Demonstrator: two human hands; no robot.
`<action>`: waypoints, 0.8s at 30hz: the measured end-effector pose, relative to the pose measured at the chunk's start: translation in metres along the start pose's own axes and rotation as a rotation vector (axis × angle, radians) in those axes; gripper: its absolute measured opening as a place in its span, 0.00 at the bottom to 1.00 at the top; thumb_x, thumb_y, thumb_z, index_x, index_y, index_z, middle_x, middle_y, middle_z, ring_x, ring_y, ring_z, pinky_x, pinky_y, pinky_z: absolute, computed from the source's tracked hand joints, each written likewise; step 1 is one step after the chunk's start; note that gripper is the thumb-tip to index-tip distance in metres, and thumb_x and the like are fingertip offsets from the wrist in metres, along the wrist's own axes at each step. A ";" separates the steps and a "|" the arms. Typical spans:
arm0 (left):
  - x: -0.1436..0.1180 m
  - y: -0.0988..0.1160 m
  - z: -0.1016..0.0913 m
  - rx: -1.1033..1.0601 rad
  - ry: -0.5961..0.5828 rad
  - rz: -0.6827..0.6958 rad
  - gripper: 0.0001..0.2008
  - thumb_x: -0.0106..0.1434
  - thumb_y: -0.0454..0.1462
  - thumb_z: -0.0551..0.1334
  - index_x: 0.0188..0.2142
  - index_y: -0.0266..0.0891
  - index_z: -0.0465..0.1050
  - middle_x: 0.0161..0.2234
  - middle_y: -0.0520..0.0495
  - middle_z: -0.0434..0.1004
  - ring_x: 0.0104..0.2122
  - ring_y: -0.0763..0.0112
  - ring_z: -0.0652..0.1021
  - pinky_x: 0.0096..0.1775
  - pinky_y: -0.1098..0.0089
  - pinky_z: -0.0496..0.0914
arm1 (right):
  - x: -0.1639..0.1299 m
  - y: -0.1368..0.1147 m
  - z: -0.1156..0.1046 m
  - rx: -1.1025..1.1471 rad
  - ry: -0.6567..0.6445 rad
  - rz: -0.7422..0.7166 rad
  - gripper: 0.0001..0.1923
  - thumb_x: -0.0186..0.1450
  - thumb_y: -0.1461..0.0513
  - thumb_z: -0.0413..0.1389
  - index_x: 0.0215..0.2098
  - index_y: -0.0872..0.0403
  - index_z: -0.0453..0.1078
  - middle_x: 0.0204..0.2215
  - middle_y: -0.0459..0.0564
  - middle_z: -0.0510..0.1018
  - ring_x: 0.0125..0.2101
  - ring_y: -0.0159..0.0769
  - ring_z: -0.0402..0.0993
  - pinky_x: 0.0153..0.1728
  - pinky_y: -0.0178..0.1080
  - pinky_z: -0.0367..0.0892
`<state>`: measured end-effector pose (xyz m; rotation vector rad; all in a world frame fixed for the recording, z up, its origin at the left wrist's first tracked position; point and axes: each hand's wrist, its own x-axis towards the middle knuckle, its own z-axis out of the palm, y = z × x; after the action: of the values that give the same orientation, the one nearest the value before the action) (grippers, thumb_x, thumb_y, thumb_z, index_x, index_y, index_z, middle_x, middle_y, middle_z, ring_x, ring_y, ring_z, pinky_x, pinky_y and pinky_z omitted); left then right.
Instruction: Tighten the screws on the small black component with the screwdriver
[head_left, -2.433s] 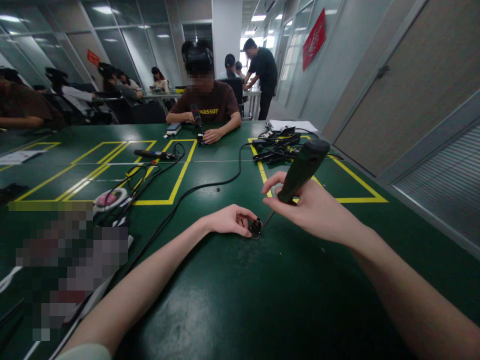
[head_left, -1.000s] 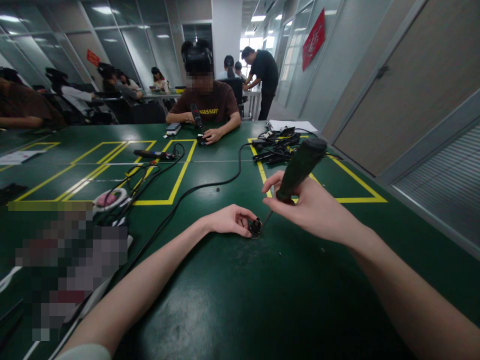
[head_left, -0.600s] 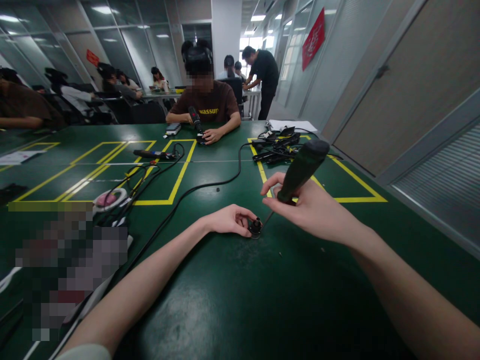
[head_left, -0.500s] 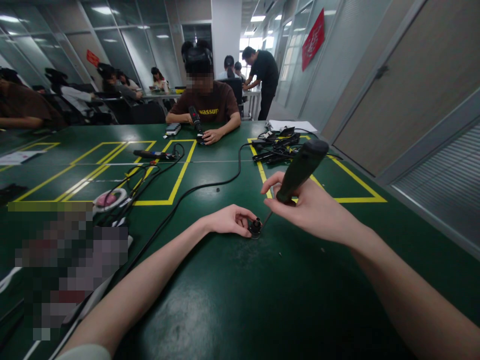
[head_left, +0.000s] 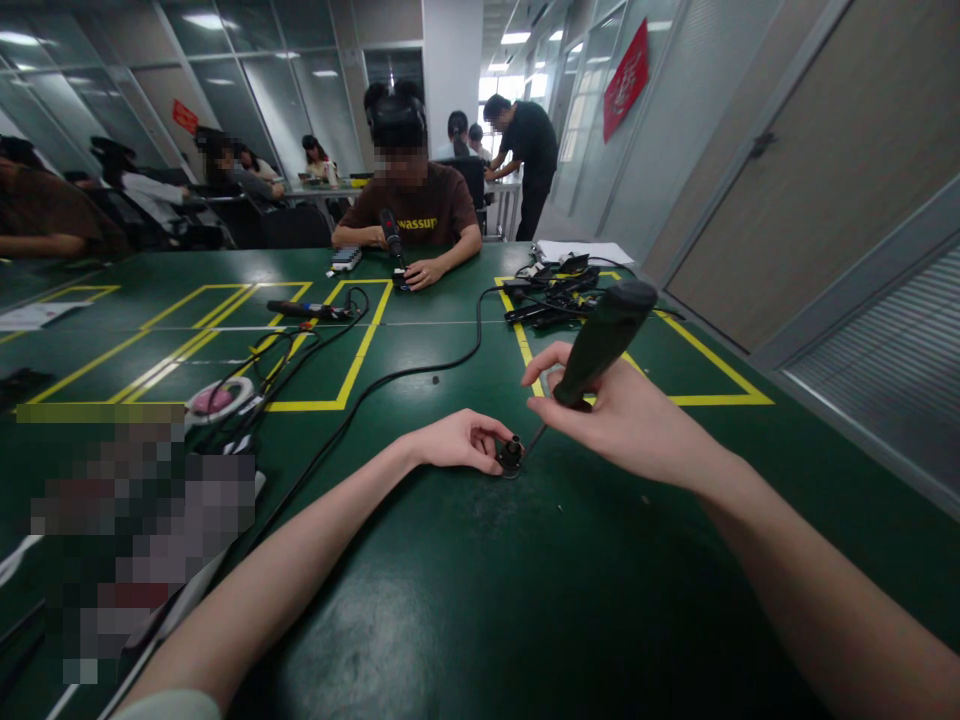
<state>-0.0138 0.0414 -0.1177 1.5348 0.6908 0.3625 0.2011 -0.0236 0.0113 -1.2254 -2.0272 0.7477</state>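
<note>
Driving a screw looks like the step in hand: the right hand [head_left: 622, 420] grips a screwdriver [head_left: 600, 342], tip on a small black part [head_left: 511, 455] mid-table [head_left: 487, 600], pinched by the left hand [head_left: 457, 440]. Next, likely steady turning with downward pressure.

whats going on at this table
A person works at a green table with bare hands. The left hand steadies a small black part on the tabletop, while the right hand grips a dark-handled screwdriver, tilted, its tip at that part. Across the table another person handles a similar tool.
</note>
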 end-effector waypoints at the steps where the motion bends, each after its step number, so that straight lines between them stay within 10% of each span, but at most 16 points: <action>1: 0.000 0.000 0.000 -0.002 0.001 -0.001 0.22 0.50 0.33 0.76 0.46 0.34 0.82 0.27 0.53 0.81 0.26 0.78 0.76 0.33 0.75 0.69 | 0.000 0.000 0.000 -0.001 0.005 -0.003 0.07 0.61 0.61 0.58 0.39 0.51 0.72 0.23 0.42 0.69 0.25 0.34 0.65 0.28 0.37 0.59; 24: 0.001 0.000 0.001 0.007 0.001 0.001 0.22 0.50 0.33 0.76 0.46 0.33 0.81 0.28 0.52 0.81 0.27 0.77 0.76 0.34 0.74 0.69 | 0.001 0.000 0.001 -0.012 0.028 -0.004 0.07 0.61 0.58 0.59 0.37 0.52 0.72 0.22 0.41 0.67 0.24 0.34 0.64 0.27 0.37 0.58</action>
<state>-0.0127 0.0410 -0.1175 1.5412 0.6928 0.3621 0.2000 -0.0225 0.0108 -1.2308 -2.0134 0.7136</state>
